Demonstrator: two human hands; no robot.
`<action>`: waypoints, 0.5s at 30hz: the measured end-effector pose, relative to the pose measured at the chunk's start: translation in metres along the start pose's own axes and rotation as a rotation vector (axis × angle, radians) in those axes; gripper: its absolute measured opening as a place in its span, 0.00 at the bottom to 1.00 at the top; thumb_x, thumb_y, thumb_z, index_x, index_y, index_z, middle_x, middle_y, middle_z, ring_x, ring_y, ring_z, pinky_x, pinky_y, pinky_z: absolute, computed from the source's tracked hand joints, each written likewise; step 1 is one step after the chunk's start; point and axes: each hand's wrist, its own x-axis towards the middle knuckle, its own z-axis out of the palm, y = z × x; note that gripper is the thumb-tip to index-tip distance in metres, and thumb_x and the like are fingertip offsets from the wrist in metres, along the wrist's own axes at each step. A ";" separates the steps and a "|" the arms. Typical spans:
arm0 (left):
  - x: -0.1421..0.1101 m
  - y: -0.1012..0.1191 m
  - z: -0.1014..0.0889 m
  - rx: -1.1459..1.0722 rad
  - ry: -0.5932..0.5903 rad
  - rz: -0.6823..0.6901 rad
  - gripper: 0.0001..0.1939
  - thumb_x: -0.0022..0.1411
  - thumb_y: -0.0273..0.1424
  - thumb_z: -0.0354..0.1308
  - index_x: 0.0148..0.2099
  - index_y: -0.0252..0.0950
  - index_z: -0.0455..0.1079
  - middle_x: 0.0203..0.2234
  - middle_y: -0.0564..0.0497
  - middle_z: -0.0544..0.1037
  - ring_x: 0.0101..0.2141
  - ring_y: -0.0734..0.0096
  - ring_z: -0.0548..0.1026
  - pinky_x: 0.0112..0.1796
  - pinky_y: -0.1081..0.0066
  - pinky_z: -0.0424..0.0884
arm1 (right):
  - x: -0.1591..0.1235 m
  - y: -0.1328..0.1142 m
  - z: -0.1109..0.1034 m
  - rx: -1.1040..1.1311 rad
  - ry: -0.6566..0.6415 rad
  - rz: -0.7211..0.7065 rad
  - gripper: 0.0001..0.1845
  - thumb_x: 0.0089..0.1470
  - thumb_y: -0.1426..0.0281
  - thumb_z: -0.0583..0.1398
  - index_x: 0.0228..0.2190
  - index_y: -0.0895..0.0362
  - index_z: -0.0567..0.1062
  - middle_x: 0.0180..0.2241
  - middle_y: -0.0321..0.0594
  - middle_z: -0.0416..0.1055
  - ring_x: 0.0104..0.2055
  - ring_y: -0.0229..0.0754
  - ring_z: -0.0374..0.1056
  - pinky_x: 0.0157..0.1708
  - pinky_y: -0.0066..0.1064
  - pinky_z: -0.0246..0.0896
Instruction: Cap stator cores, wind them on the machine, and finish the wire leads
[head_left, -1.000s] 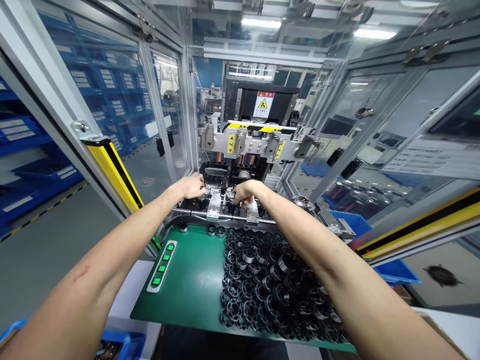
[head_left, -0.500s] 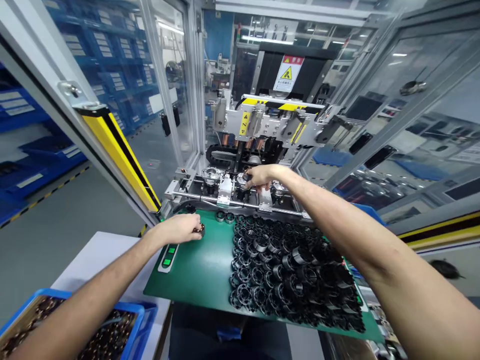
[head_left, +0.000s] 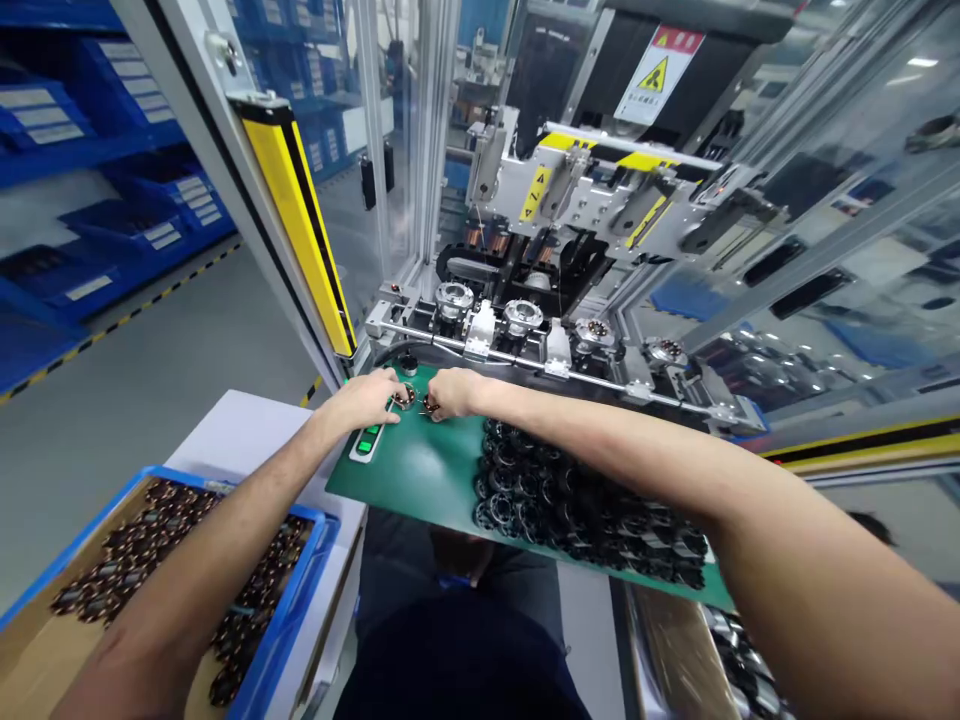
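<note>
My left hand (head_left: pixel 373 397) is at the left of the green work surface, its thumb and fingers around the edge of a copper-wound stator (head_left: pixel 406 397). Close by on the right, my right hand (head_left: pixel 454 392) pinches a second copper-wound stator (head_left: pixel 430 404), partly covered by the fingers. Just behind them stands a small black cylindrical part (head_left: pixel 408 365). Many black ring-shaped cores (head_left: pixel 525 485) are stacked across the right of the green mat (head_left: pixel 420 470), partly under my right forearm. On the machine, round fixtures (head_left: pixel 523 316) stand in a row; the two on the right show copper-coloured windings (head_left: pixel 596 330).
A blue-rimmed bin (head_left: pixel 322 540) with many wound stators is at lower left. A panel with green lit buttons (head_left: pixel 366 445) lies beside my left hand. Yellow light-curtain posts (head_left: pixel 300 230) flank the machine, and a metal rail (head_left: pixel 510 358) crosses its front.
My right hand has left the middle fixture and come left to the mat with a wound stator. My left hand stays at the mat's left with its stator. The view has tilted down.
</note>
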 end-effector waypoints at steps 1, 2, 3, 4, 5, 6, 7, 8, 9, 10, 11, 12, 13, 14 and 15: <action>-0.006 -0.002 -0.001 -0.012 0.011 -0.004 0.21 0.71 0.36 0.76 0.64 0.45 0.87 0.66 0.41 0.83 0.68 0.43 0.83 0.65 0.53 0.82 | 0.008 -0.009 0.007 -0.004 -0.007 0.005 0.25 0.78 0.57 0.74 0.67 0.55 0.83 0.68 0.50 0.82 0.65 0.56 0.84 0.65 0.54 0.86; -0.013 -0.003 -0.002 -0.025 0.025 -0.007 0.23 0.71 0.38 0.75 0.66 0.46 0.87 0.67 0.41 0.83 0.68 0.43 0.82 0.65 0.54 0.82 | 0.013 -0.014 0.010 -0.005 -0.005 0.007 0.25 0.79 0.57 0.74 0.68 0.55 0.83 0.68 0.51 0.82 0.65 0.56 0.84 0.64 0.54 0.86; -0.020 -0.004 -0.004 -0.039 0.038 -0.007 0.24 0.72 0.40 0.74 0.67 0.46 0.86 0.67 0.41 0.82 0.69 0.43 0.82 0.65 0.54 0.82 | 0.015 -0.017 0.012 -0.005 0.001 0.006 0.26 0.79 0.57 0.73 0.68 0.55 0.82 0.68 0.51 0.82 0.65 0.56 0.84 0.64 0.54 0.86; -0.026 -0.005 -0.007 -0.054 0.051 -0.003 0.25 0.72 0.42 0.73 0.68 0.46 0.86 0.67 0.42 0.83 0.68 0.44 0.82 0.65 0.55 0.82 | 0.014 -0.016 0.011 -0.003 0.009 0.002 0.25 0.79 0.56 0.73 0.68 0.54 0.83 0.69 0.51 0.82 0.65 0.56 0.83 0.65 0.54 0.86; -0.031 -0.005 -0.010 -0.070 0.062 0.005 0.26 0.72 0.44 0.73 0.68 0.45 0.86 0.66 0.42 0.83 0.67 0.45 0.83 0.65 0.56 0.82 | 0.010 -0.011 0.009 -0.001 0.018 -0.003 0.25 0.79 0.56 0.73 0.68 0.54 0.83 0.69 0.51 0.82 0.66 0.56 0.83 0.65 0.55 0.86; -0.035 -0.003 -0.014 -0.087 0.074 0.017 0.26 0.72 0.45 0.72 0.68 0.45 0.86 0.65 0.42 0.84 0.65 0.46 0.84 0.65 0.56 0.82 | 0.003 -0.004 0.004 0.002 0.028 -0.007 0.24 0.79 0.57 0.73 0.67 0.54 0.83 0.68 0.51 0.82 0.66 0.56 0.83 0.66 0.56 0.86; -0.037 -0.001 -0.019 -0.103 0.086 0.035 0.26 0.73 0.46 0.72 0.68 0.45 0.87 0.63 0.43 0.85 0.63 0.47 0.85 0.65 0.56 0.82 | -0.008 0.007 -0.002 0.010 0.039 -0.010 0.23 0.79 0.58 0.73 0.67 0.54 0.84 0.67 0.50 0.83 0.65 0.55 0.84 0.66 0.56 0.86; -0.037 0.004 -0.024 -0.118 0.102 0.058 0.25 0.74 0.47 0.71 0.67 0.44 0.87 0.62 0.43 0.85 0.62 0.49 0.86 0.65 0.56 0.82 | -0.020 0.022 -0.009 0.021 0.052 -0.009 0.23 0.78 0.59 0.74 0.67 0.54 0.85 0.65 0.49 0.85 0.64 0.54 0.85 0.67 0.54 0.85; -0.034 0.011 -0.030 -0.130 0.123 0.083 0.24 0.75 0.48 0.70 0.66 0.44 0.87 0.62 0.43 0.86 0.61 0.50 0.87 0.65 0.56 0.82 | -0.036 0.039 -0.018 0.036 0.067 0.000 0.23 0.78 0.59 0.75 0.66 0.54 0.86 0.62 0.47 0.88 0.62 0.53 0.87 0.67 0.52 0.84; -0.029 0.020 -0.037 -0.137 0.148 0.109 0.23 0.76 0.48 0.69 0.65 0.44 0.88 0.62 0.43 0.86 0.60 0.50 0.87 0.66 0.55 0.82 | -0.054 0.058 -0.027 0.052 0.087 0.018 0.23 0.77 0.60 0.75 0.67 0.53 0.87 0.57 0.45 0.90 0.59 0.52 0.88 0.66 0.48 0.84; -0.021 0.032 -0.044 -0.139 0.179 0.135 0.22 0.77 0.48 0.68 0.64 0.43 0.88 0.62 0.43 0.87 0.61 0.51 0.87 0.66 0.55 0.82 | -0.074 0.080 -0.036 0.068 0.113 0.049 0.23 0.77 0.61 0.75 0.67 0.53 0.88 0.52 0.43 0.92 0.55 0.50 0.90 0.65 0.44 0.83; -0.011 0.046 -0.052 -0.137 0.212 0.162 0.22 0.78 0.48 0.68 0.64 0.43 0.87 0.62 0.43 0.86 0.61 0.50 0.86 0.66 0.54 0.82 | -0.095 0.103 -0.045 0.083 0.145 0.091 0.23 0.78 0.61 0.75 0.68 0.52 0.89 0.48 0.40 0.93 0.52 0.49 0.91 0.63 0.41 0.83; 0.002 0.062 -0.060 -0.130 0.246 0.190 0.22 0.79 0.47 0.67 0.65 0.42 0.87 0.62 0.43 0.86 0.61 0.50 0.86 0.67 0.53 0.81 | -0.117 0.126 -0.053 0.095 0.182 0.146 0.23 0.80 0.60 0.73 0.70 0.51 0.88 0.45 0.38 0.92 0.49 0.47 0.91 0.61 0.39 0.82; 0.018 0.080 -0.069 -0.121 0.279 0.219 0.22 0.80 0.46 0.67 0.66 0.42 0.86 0.63 0.42 0.86 0.61 0.49 0.85 0.67 0.52 0.81 | -0.139 0.150 -0.060 0.103 0.222 0.212 0.23 0.81 0.60 0.71 0.71 0.51 0.87 0.42 0.37 0.92 0.47 0.47 0.91 0.60 0.39 0.83; 0.036 0.100 -0.077 -0.108 0.308 0.251 0.23 0.80 0.46 0.67 0.68 0.41 0.85 0.64 0.42 0.85 0.62 0.49 0.85 0.68 0.51 0.80 | -0.159 0.174 -0.065 0.108 0.262 0.284 0.23 0.82 0.61 0.70 0.71 0.52 0.87 0.41 0.37 0.91 0.46 0.47 0.91 0.58 0.39 0.83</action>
